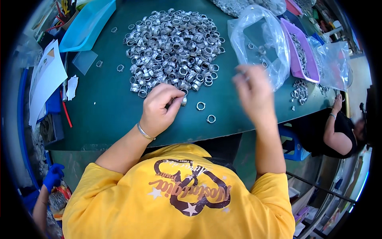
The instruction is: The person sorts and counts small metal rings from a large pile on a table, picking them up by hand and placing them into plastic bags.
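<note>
Metal rings (173, 46) lie heaped on the green mat (103, 107) ahead of you, silvery and short like cut sleeves; your left hand (160, 109) rests at the near edge of the heap, fingers curled together and pinched on what looks like 1 ring (183, 100) standing by your thumb and forefinger, though the grip itself is partly hidden behind your knuckles. 2 loose rings (201, 106) lie flat just right of that hand, a little apart from each other, and a few strays sit well off to the left near a clear plastic sheet (83, 61).

Your right hand (252, 89) is raised above the mat and blurred; the fingers appear loosely apart, but you cannot tell whether anything small is between them. Just beyond it stands an open clear plastic bag (258, 42) with a few rings showing inside, and a purple tray (301, 53) of more rings lies beside that.

Judge each ring as rigid, light on its own and smooth enough to slip or roll; the heap together would be heavy and would slide if pushed. Take 1 across its outer wall between thumb and forefinger, or hook a fingertip through the bore; those lying flat are best tipped up on edge first. They look sturdy, so a firm pinch should do no harm; cut edges may be sharp. The bag is soft and limp and offers no support.
</note>
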Tool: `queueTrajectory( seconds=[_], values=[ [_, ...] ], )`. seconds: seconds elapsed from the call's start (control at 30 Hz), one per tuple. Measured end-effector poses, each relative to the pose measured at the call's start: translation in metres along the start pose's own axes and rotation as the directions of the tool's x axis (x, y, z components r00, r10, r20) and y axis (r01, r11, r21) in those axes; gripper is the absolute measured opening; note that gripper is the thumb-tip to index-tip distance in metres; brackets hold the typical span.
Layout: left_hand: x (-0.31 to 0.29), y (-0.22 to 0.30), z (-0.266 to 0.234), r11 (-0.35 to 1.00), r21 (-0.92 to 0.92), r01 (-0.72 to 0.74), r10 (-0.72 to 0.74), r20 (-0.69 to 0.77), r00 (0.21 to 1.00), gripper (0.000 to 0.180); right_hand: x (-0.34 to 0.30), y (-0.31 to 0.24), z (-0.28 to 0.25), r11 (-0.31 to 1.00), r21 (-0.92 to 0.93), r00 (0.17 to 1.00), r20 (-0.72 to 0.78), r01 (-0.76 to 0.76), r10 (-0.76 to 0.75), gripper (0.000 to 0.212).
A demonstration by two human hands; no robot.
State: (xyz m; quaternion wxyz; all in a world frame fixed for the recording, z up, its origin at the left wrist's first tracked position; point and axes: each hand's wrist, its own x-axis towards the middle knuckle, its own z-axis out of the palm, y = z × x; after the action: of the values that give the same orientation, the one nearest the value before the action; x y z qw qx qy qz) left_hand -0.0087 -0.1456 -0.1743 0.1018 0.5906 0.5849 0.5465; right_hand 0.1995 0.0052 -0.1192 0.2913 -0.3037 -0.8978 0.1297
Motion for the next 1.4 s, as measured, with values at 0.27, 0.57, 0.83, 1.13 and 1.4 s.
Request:
queueTrajectory(
  seconds=[0.27,0.57,0.83,1.13,1.4],
  values=[
    [0.002,0.008,0.004,0.948,0.273,-0.163,0.083,0.283,0.955,0.028,-0.06,-0.047,0.046,0.993,-0.011,0.969,0.219,0.117,-0.112,0.031],
    [0.002,0.005,0.004,0.965,0.208,-0.157,0.118,0.19,0.975,0.025,0.034,0.015,-0.017,0.952,-0.292,0.945,-0.328,-0.094,-0.007,0.023],
    [0.002,0.012,-0.001,0.926,0.355,-0.128,0.022,0.287,0.958,0.052,-0.022,-0.021,0.076,0.989,0.022,0.988,0.046,0.149,-0.15,0.029],
    [0.001,0.015,0.002,0.943,0.327,-0.062,-0.06,0.35,0.935,0.05,-0.044,-0.015,0.058,0.972,0.23,0.995,-0.074,-0.051,0.07,0.034],
    [0.001,0.014,0.003,0.943,0.325,-0.071,-0.046,0.34,0.939,0.049,-0.041,-0.023,0.057,0.997,0.045,0.991,-0.109,-0.067,0.071,0.036]
  ],
)
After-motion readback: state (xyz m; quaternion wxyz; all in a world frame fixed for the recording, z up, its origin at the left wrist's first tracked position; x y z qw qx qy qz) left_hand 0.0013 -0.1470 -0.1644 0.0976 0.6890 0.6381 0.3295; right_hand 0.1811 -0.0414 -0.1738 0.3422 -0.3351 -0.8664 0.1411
